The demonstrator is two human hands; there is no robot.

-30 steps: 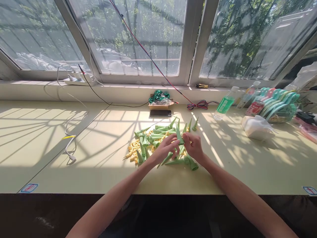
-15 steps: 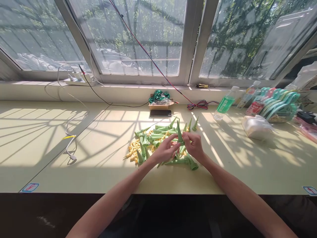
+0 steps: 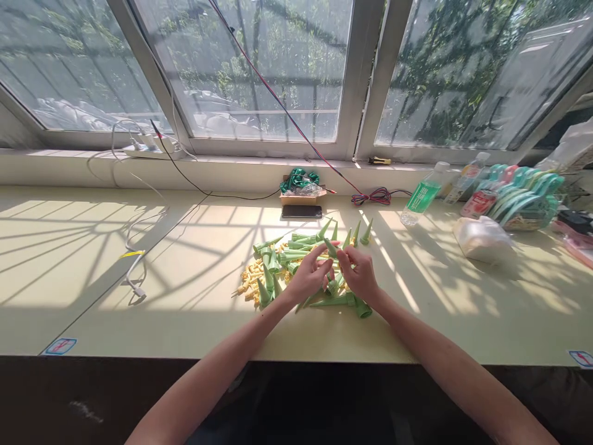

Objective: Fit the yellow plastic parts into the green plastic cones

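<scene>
My left hand (image 3: 307, 276) and my right hand (image 3: 359, 273) meet over a pile of parts on the table. Between them is one green plastic spike (image 3: 330, 248), its tapered end tilted up toward the left. The right thumb and fingers pinch it, while the curled left fingers close around its other side; its lower part is hidden by the hands. Below and around lie several more green spikes (image 3: 340, 300), some standing point up like the one at the back right (image 3: 366, 232). Small yellow plastic pieces (image 3: 250, 276) are heaped on the left of the pile.
Behind the pile lie a phone (image 3: 301, 212) and a small cardboard box (image 3: 303, 199) with green material. A bottle (image 3: 420, 196), a wrapped white packet (image 3: 482, 238) and turquoise hangers (image 3: 528, 198) stand at right. A white cable (image 3: 134, 272) trails across the left table.
The green spike between my hands has tipped from nearly upright to leaning left, and sits lower behind the fingers. My hands stay in nearly the same place; the view has shifted slightly.
</scene>
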